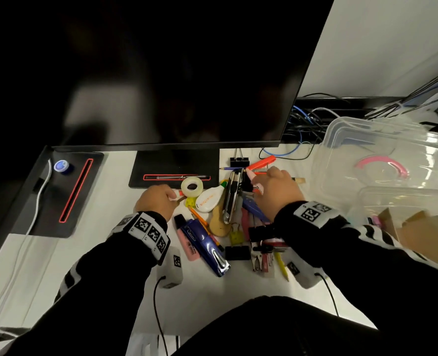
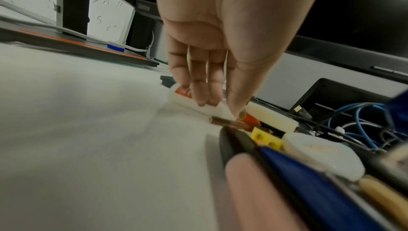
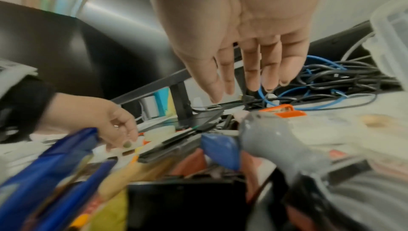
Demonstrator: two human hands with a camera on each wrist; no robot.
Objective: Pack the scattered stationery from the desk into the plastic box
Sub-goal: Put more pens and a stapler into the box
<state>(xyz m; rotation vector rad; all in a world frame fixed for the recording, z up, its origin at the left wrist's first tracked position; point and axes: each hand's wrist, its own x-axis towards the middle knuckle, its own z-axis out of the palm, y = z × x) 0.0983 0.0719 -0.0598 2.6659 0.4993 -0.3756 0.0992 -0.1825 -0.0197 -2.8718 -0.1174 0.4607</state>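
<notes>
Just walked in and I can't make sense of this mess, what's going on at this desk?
A person is tidying a pile of stationery on a white desk into a clear plastic box on the right. The left hand pinches a small white glue stick beside the tape roll. The right hand hovers open over the pile, holding nothing. Most items are still on the desk.

**Three views over one desk**

The head camera looks steeply down on the white desk [image 1: 110, 253]. Each wrist camera sits low, close behind its palm, facing the monitor; the right one is blurred, seemingly hovering. All share the roll of tape [image 1: 192, 186] [image 2: 270, 116] [image 3: 160, 132].
</notes>
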